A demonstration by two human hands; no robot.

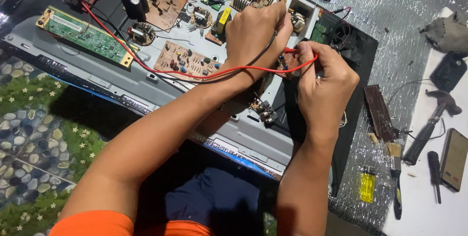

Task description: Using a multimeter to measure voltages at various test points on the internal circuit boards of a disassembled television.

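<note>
Head view, looking down over a grey metal chassis [146, 87] laid flat across the middle of the frame, its circuit boards exposed upward for access. Left hand [253, 33], just above centre, is curled shut on a black probe lead [258, 60], tip pointed down toward the small brown board [291, 63] between the two hands; the fist grip appears to steady the tip. Right hand [324, 87], right of centre, has its fingers pinched closed on the red probe [291, 50], also aimed at that board. The two hands sit close together, nearly touching, both working the same spot. The red lead wire [195, 73] loops back across the left forearm toward the upper left, out of the way of the contact point. Exact contact of either tip with the board cannot be told; fingers hide it. Upper left: a long green board [85, 35] and a tan board [187, 59] with small components. Lower right, on the silver foil mat [409, 16]: a yellow lighter [367, 184], a screwdriver [434, 175], a hammer [431, 121] and a phone [454, 158], set within reach of the right hand. Left edge: pebble-pattern floor covering [29, 138].
</note>
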